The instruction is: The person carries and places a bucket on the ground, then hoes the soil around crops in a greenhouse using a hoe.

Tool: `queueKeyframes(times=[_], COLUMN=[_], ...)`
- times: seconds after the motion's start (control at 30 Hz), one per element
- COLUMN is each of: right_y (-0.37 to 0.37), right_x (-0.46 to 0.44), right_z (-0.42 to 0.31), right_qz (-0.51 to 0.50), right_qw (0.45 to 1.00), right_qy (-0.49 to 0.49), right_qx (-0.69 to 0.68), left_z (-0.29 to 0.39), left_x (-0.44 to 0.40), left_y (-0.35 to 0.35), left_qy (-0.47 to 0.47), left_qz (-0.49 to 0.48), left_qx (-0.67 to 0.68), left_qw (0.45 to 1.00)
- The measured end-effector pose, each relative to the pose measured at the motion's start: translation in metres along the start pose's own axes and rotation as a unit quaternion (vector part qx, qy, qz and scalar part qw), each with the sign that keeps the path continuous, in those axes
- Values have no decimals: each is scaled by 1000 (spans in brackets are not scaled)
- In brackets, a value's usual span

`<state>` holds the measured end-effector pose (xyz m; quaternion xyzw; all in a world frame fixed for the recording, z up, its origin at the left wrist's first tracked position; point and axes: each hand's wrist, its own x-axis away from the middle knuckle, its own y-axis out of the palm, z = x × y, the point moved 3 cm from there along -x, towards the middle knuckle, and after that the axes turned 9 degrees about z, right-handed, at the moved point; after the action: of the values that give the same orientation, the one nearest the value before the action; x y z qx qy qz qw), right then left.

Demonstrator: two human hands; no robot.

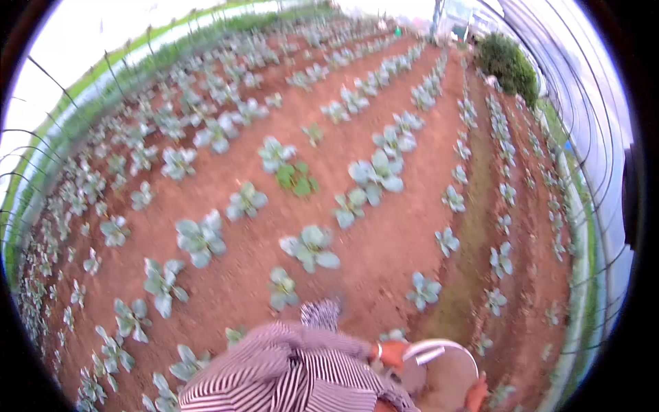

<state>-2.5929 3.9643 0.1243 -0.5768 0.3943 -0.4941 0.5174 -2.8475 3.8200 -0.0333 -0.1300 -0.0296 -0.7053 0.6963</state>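
A round basin [449,384] with a white rim is at the bottom right, close to my body. A pale strip lies across its upper left part; whether the brownish area inside is contents or the basin's own wall, I cannot tell. My left hand [393,353], with a pale band at the wrist, is closed on the basin's left rim. On the opposite side, my right hand [477,393] grips the right edge, partly cut off by the frame. My striped sleeve and clothing [295,371] fill the bottom middle. One patterned leg [320,314] shows ahead of them.
Rows of blue-green leafy plants [310,248] stand in reddish soil [384,254] all around. A brighter green plant [296,178] grows among them. A mossy furrow [473,254] runs along the right. Curved hoops line both sides, and a dark bush [508,67] stands far right.
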Motion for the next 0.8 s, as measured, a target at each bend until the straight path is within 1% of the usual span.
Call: queueKeyframes(times=[0.03,0.1,0.13,0.17,0.2,0.27,0.3,0.37,0.43,0.5,0.53,0.57,0.6,0.67,0.7,0.73,0.77,0.8], right_y=[2,-42,-70,-64,-59,-27,-12,-44,-44,-43,-45,-63,-68,-80,-90,-102,-88,-103], right_x=[-24,-71,-70,-78,-85,-128,-146,-170,-229,-289,-315,-346,-381,-445,-477,-506,-537,-559], right_z=[-5,-26,-50,-49,-48,-10,-26,-86,-104,-130,-145,-157,-161,-159,-161,-164,-173,-201], right_qz=[-7,109,213,236,262,171,165,158,94,66,67,70,73,75,81,85,85,76], right_qw=[997,992,976,965,945,935,935,935,960,962,955,946,950,954,956,955,950,956], right_qy=[-22,-36,-22,11,41,131,140,142,174,176,168,158,176,219,176,134,93,102], right_qx=[76,52,-46,-118,-191,-282,-280,-285,-197,-197,-237,-275,-249,-191,-221,-251,-286,-266], left_z=[43,105,113,110,119,130,112,113,105,95,96,112,116,137,153,167,159,165], left_x=[-8,-35,-57,-78,-89,-116,-145,-177,-223,-275,-298,-322,-347,-397,-419,-438,-456,-468], left_y=[-51,-105,-112,-119,-134,-165,-177,-201,-230,-257,-273,-293,-307,-335,-351,-367,-382,-399], left_qy=[5,74,81,85,79,82,89,61,33,34,28,24,10,22,30,14,11,9], left_qz=[-6,-17,0,11,-4,-17,-11,-29,-22,-4,-1,5,-6,12,24,22,39,57], left_qx=[-49,-115,-135,-162,-162,-159,-155,-146,-139,-142,-144,-144,-131,-143,-152,-145,-141,-137], left_qw=[999,990,987,983,984,984,984,987,990,989,989,989,991,989,988,989,989,989])
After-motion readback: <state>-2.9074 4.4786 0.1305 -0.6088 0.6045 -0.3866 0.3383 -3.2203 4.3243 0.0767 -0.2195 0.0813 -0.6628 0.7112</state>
